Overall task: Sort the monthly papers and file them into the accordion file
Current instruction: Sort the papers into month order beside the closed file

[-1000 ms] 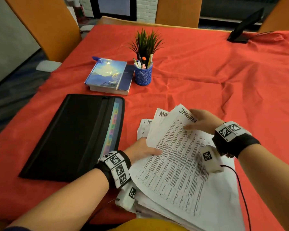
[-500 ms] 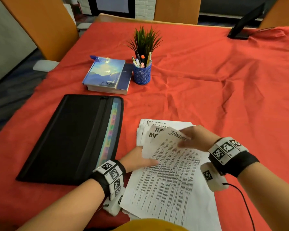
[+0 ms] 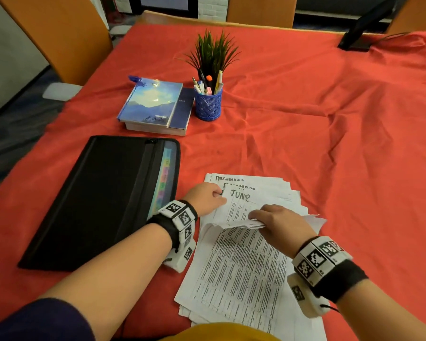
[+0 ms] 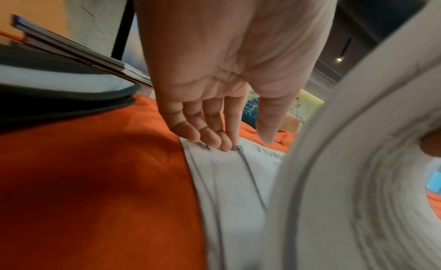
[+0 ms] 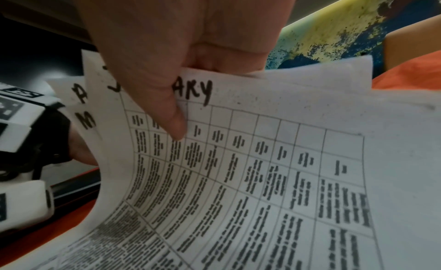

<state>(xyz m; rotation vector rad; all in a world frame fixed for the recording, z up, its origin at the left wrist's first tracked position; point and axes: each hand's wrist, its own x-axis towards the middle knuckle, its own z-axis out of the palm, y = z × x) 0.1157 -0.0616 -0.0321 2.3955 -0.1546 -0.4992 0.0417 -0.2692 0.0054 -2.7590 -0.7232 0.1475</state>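
Since a second earlier right hand (image 3: pixel 278 223) had peeled top sheets (image 3: pixel 241 271) toward body, fingers pinching far edge | left hand (image 3: pixel 205 196) fingers flat on June sheet (image 3: pixel 240 196) | accordion file (image 3: pixel 103 198) lay left, long axis near-to-far, nearer left hand

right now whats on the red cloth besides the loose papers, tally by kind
accordion file: 1
books: 2, stacked
pen cup: 1
plant: 1
dark stand at the far right corner: 1
total: 6
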